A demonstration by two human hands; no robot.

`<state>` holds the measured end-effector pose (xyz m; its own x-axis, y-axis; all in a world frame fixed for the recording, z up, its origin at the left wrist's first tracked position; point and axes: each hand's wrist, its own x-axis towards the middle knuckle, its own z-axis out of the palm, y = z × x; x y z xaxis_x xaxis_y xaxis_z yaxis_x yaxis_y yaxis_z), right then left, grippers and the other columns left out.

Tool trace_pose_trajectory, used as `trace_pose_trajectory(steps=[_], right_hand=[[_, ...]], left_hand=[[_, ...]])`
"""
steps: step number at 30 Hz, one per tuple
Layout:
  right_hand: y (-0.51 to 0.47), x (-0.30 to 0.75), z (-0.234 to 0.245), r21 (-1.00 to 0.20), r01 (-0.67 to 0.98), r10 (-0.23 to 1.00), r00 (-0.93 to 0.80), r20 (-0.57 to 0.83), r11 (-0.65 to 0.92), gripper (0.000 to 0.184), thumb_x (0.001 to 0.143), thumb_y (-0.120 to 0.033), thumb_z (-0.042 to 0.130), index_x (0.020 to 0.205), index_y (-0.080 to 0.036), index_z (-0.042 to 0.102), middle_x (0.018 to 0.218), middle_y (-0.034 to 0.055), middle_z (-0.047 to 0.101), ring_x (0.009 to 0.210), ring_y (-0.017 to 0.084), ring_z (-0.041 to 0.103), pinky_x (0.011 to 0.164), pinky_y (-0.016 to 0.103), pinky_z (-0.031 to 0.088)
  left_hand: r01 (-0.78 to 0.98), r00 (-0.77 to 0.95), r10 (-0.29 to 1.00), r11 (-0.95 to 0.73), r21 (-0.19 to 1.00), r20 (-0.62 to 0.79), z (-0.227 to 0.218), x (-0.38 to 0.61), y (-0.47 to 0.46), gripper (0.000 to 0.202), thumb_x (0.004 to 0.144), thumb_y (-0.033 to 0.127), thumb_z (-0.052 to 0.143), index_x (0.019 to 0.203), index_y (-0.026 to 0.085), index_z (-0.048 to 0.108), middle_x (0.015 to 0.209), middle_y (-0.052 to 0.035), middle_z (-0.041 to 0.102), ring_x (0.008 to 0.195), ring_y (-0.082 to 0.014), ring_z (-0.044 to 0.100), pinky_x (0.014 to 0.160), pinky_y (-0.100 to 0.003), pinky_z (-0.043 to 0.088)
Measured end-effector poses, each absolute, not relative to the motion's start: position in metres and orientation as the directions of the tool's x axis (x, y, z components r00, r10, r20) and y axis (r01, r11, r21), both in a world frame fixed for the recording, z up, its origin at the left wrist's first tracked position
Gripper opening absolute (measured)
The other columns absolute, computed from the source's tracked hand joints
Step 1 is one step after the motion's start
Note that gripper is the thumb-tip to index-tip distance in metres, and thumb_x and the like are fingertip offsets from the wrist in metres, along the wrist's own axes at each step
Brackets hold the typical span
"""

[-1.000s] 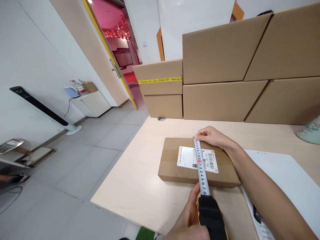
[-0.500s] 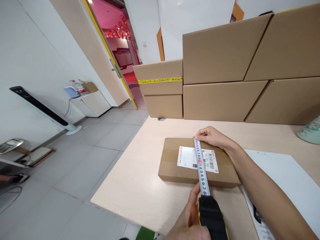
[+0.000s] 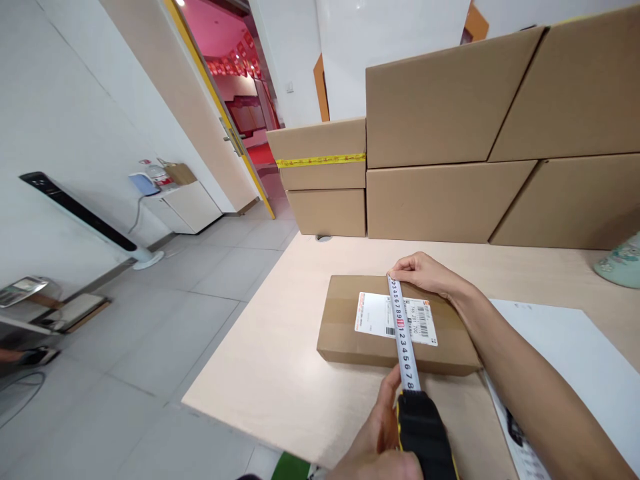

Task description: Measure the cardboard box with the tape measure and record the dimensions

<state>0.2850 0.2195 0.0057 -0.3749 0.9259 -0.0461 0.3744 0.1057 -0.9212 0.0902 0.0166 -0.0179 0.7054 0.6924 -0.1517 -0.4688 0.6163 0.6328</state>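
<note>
A small brown cardboard box [image 3: 345, 320] lies flat on the pale wooden table [image 3: 280, 333], a white shipping label [image 3: 371, 313] on its top. My left hand [image 3: 380, 427] is closed around the black and yellow case of a tape measure [image 3: 427, 433] in front of the box. The white blade runs out across the box top and over the label. At the box's far edge, my right hand [image 3: 417, 270] pinches the blade's end between thumb and fingers. The red 10 mark shows near the middle of the blade.
Large cardboard boxes [image 3: 450, 200] are stacked along the table's back. White paper [image 3: 550, 340] lies under my right forearm, with a black object [image 3: 514, 427] partly hidden there. A green floral object [image 3: 623, 260] stands at the right edge. The table's left edge drops to a tiled floor [image 3: 165, 333].
</note>
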Motion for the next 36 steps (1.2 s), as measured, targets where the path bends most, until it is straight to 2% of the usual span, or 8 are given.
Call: trace_pose_trajectory(steps=[11, 18, 22, 28, 30, 32, 34, 36], right_hand=[[0.220, 0.285, 0.004, -0.924, 0.369, 0.927, -0.371, -0.047, 0.101, 0.021, 0.073, -0.039, 0.068, 0.067, -0.019, 0.073, 0.071, 0.0044, 0.073, 0.068, 0.018, 0.064, 0.066, 0.029, 0.048], [0.220, 0.285, 0.004, -0.923, 0.372, 0.926, -0.374, -0.048, 0.103, 0.021, 0.074, -0.037, 0.067, 0.068, -0.018, 0.072, 0.073, 0.0045, 0.074, 0.070, 0.018, 0.064, 0.068, 0.028, 0.048], [0.220, 0.285, 0.005, -0.920, 0.376, 0.924, -0.380, -0.050, 0.105, 0.022, 0.075, -0.038, 0.067, 0.068, -0.018, 0.072, 0.073, 0.0044, 0.073, 0.071, 0.018, 0.064, 0.069, 0.029, 0.048], [0.216, 0.284, 0.010, -0.926, 0.368, 0.926, -0.372, -0.067, 0.081, 0.026, 0.074, -0.043, 0.068, 0.069, -0.017, 0.072, 0.073, 0.0048, 0.073, 0.072, 0.019, 0.064, 0.071, 0.030, 0.048], [0.211, 0.285, 0.018, -0.934, 0.345, 0.924, -0.380, -0.048, 0.093, 0.030, 0.076, -0.047, 0.067, 0.077, -0.018, 0.074, 0.081, 0.0059, 0.075, 0.080, 0.020, 0.066, 0.077, 0.032, 0.049], [0.203, 0.286, 0.031, -0.932, 0.331, 0.922, -0.388, 0.008, 0.147, 0.034, 0.079, -0.050, 0.065, 0.091, -0.020, 0.075, 0.099, 0.0071, 0.075, 0.095, 0.022, 0.066, 0.086, 0.034, 0.048], [0.193, 0.289, 0.048, -0.911, 0.352, 0.928, -0.365, 0.078, 0.215, 0.038, 0.083, -0.052, 0.062, 0.106, -0.023, 0.073, 0.119, 0.0067, 0.070, 0.110, 0.024, 0.061, 0.095, 0.036, 0.045], [0.181, 0.295, 0.066, -0.880, 0.400, 0.940, -0.316, 0.131, 0.257, 0.041, 0.085, -0.053, 0.059, 0.115, -0.026, 0.069, 0.129, 0.0056, 0.065, 0.118, 0.026, 0.058, 0.099, 0.038, 0.043]], left_hand=[[-0.446, 0.700, 0.687, 0.635, 0.631, -0.196, -0.014, 0.089, 0.016, 0.096, 0.064, 0.018, 0.077, 0.146, 0.031, 0.028, 0.116, -0.0090, 0.052, 0.088, -0.0218, 0.064, 0.076, -0.034, 0.049], [-0.491, 0.681, 0.716, 0.603, 0.629, -0.154, -0.016, 0.089, 0.015, 0.100, 0.061, 0.029, 0.080, 0.147, 0.028, 0.028, 0.109, -0.0070, 0.050, 0.090, -0.0211, 0.061, 0.072, -0.030, 0.048], [-0.456, 0.684, 0.704, 0.615, 0.643, -0.189, -0.022, 0.090, 0.016, 0.102, 0.060, 0.023, 0.080, 0.147, 0.030, 0.027, 0.108, -0.0070, 0.051, 0.090, -0.0227, 0.061, 0.071, -0.032, 0.049], [-0.498, 0.672, 0.734, 0.546, 0.674, -0.097, -0.029, 0.094, 0.018, 0.107, 0.056, 0.036, 0.083, 0.147, 0.026, 0.027, 0.108, -0.0103, 0.055, 0.086, -0.0244, 0.063, 0.064, -0.030, 0.046], [-0.463, 0.665, 0.737, 0.532, 0.709, -0.119, -0.029, 0.091, 0.018, 0.108, 0.055, 0.036, 0.085, 0.146, 0.026, 0.028, 0.109, -0.0103, 0.056, 0.086, -0.0240, 0.064, 0.067, -0.031, 0.046], [-0.423, 0.631, 0.762, 0.496, 0.759, -0.146, -0.028, 0.082, 0.017, 0.104, 0.058, 0.033, 0.085, 0.146, 0.028, 0.029, 0.108, -0.0093, 0.057, 0.086, -0.0238, 0.065, 0.072, -0.033, 0.047], [-0.415, 0.558, 0.814, 0.440, 0.796, -0.159, -0.023, 0.070, 0.015, 0.096, 0.066, 0.033, 0.081, 0.145, 0.033, 0.026, 0.106, -0.0081, 0.057, 0.082, -0.0234, 0.065, 0.068, -0.034, 0.049], [-0.443, 0.449, 0.872, 0.405, 0.800, -0.193, -0.016, 0.054, 0.010, 0.086, 0.076, 0.035, 0.073, 0.144, 0.041, 0.020, 0.104, -0.0064, 0.056, 0.078, -0.0223, 0.064, 0.064, -0.036, 0.052]])
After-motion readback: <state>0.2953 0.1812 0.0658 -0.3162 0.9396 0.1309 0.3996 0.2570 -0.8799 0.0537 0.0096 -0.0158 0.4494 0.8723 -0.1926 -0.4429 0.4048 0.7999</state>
